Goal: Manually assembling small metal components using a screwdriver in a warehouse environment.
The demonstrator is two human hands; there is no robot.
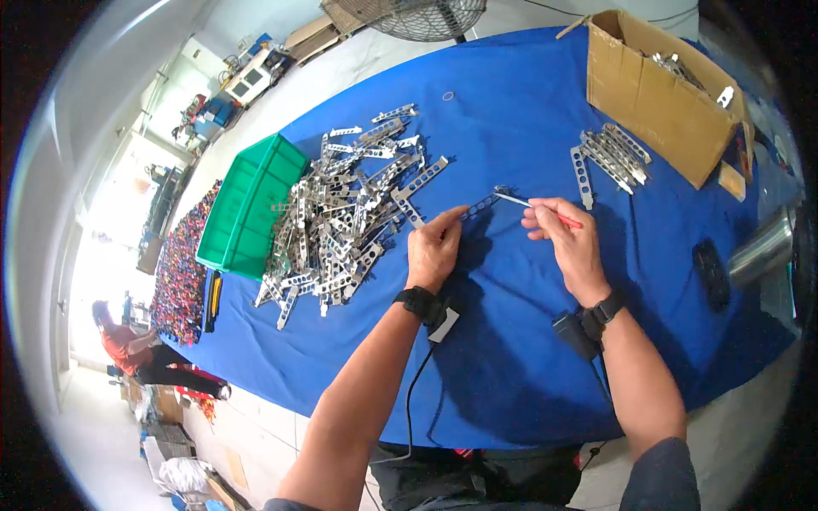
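My left hand [434, 247] pinches one end of a flat metal bracket [481, 205] with a row of round holes. My right hand [564, 243] grips a thin tool [513, 199] with a red handle and a pale shaft. The shaft's tip meets or nearly meets the bracket's far end; at this size contact is hard to judge. Left of my left hand spreads a loose pile of similar metal brackets [328, 226]. Beyond my right hand lies a neater row of brackets [612, 157], side by side on the blue cloth [511, 341].
A green plastic bin [243, 213] lies tipped toward the pile. At the far right stands an open cardboard box [656, 111] with brackets inside. A dark object [710, 274] and a shiny metal cylinder [764, 247] are at right. A person [132, 345] is off to the left.
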